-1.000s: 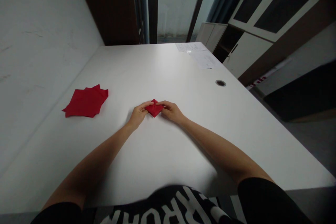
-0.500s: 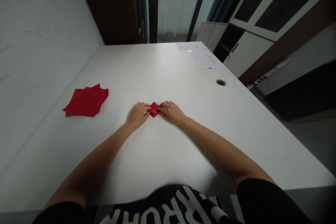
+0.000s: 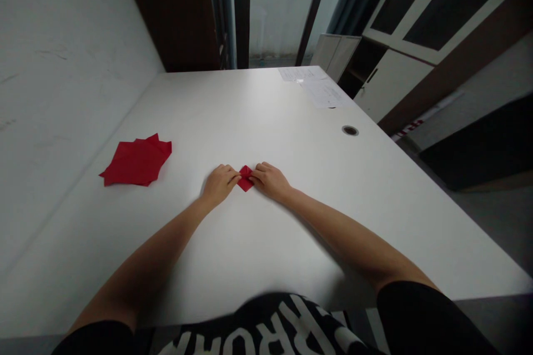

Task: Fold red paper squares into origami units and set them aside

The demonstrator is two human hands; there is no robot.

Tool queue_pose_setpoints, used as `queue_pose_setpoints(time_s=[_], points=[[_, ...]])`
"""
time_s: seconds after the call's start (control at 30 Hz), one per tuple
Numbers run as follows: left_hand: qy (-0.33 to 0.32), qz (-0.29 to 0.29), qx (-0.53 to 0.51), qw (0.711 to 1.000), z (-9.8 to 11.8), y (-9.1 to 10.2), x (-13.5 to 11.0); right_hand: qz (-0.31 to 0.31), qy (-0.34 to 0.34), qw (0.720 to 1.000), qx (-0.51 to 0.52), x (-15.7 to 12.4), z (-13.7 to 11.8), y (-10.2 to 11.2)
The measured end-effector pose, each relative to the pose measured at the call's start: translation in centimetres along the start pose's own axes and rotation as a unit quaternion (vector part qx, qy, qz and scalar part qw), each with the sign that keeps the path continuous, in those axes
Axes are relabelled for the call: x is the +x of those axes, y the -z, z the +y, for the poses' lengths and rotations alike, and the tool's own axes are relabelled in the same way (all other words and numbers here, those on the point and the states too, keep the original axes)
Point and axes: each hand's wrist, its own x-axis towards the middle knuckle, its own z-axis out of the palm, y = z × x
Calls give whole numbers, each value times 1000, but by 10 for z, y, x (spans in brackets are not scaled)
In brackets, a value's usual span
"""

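Since a moment ago, the small folded red paper (image 3: 245, 178) has shifted slightly toward us, pinched from both sides by our left hand (image 3: 220, 184) and right hand (image 3: 268, 181) on the white table (image 3: 233, 116), while a jagged red sheet (image 3: 136, 160) lies flat, less tightly folded, well left of our grip.

Your left hand (image 3: 219, 184) and right hand (image 3: 268, 182) cover both sides of the folded red paper (image 3: 245, 178); its creases are too small to tell. Print on the sheets of paper (image 3: 322, 93) at the far end of the white table (image 3: 266, 111) is unreadable. Lettering on your black shirt (image 3: 287, 333) is blurred and cut off by the bottom edge.
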Motion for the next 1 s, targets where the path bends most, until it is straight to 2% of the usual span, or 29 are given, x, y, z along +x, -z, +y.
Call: queue_pose_setpoints(time_s=[0.2, 0.33, 0.43, 0.53, 0.7, 1.0], points=[[65, 9, -63, 996, 4, -2, 1, 13, -85, 992, 89, 1, 5, -5], [104, 21, -95, 990, 6, -5, 2, 18, -111, 990, 86, 2, 5, -6], [90, 29, -73, 993, 6, -9, 2, 8, -127, 990, 60, 4, 4, -6], [66, 36, -12, 997, 6, -10, 2, -1, -131, 991, 29, 5, 2, -5], [64, 30, 67, 995, 12, -11, 2, -6, -120, 993, -4, 6, -2, -4], [112, 23, 13, 993, 15, -12, 9, 4, -98, 995, 25, 5, -1, -8]])
